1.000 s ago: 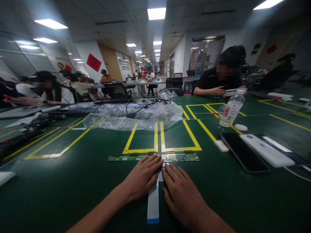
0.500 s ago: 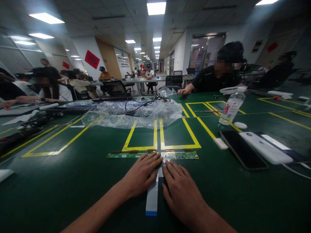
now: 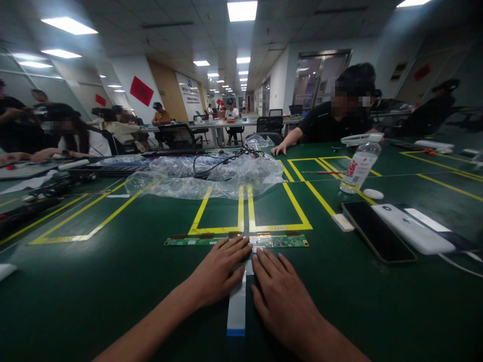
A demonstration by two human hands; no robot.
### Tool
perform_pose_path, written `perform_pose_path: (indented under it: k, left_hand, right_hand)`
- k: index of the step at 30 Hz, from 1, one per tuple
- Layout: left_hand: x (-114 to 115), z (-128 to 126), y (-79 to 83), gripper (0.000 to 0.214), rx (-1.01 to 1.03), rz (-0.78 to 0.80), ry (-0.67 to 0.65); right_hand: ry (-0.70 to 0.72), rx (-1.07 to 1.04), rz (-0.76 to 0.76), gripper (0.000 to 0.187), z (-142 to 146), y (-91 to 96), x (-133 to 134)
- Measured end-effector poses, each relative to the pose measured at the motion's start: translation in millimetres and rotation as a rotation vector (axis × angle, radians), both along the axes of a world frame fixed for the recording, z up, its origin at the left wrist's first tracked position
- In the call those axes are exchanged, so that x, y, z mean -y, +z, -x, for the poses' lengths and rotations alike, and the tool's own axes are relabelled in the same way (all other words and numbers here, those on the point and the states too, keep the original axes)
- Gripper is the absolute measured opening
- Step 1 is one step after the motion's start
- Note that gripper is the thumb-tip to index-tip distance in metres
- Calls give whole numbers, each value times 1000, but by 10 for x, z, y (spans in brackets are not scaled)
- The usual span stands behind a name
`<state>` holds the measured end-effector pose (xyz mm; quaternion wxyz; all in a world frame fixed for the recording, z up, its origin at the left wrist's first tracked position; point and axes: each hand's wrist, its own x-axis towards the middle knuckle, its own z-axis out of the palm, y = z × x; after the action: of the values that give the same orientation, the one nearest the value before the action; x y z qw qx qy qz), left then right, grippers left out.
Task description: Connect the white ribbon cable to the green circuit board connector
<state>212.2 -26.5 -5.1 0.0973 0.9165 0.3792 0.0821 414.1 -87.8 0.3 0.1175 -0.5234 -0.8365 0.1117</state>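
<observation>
A long, narrow green circuit board [image 3: 287, 242] lies across the green table [image 3: 113, 286], just below the yellow tape boxes. A white flat ribbon cable [image 3: 237, 309] with a blue end runs from the board's middle toward me. My left hand [image 3: 221, 271] lies flat on the cable's left side, fingers stretched out, fingertips at the board's edge. My right hand [image 3: 281, 294] lies flat on the cable's right side, fingers spread, tips just short of the board. Both hands press where cable and board meet; the joint itself is hidden under the fingers.
Crumpled clear plastic [image 3: 211, 176] with a black cable lies behind the tape boxes. To the right are a black phone [image 3: 377, 231], a white power bank [image 3: 413, 229], a water bottle [image 3: 358, 168] and a small white block [image 3: 343, 222]. Other people sit around the table.
My hands and the cable stay in place on the board. The view has shifted slightly. The person across the table has stretched a hand out onto the table.
</observation>
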Motion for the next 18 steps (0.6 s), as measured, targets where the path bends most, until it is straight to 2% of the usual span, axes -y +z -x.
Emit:
perform_pose_path:
  k: [18]
  left_hand:
    - [15,14,9,56,19,13,-28]
  right_hand:
    - [113,-30,107,52,-185,160,-131]
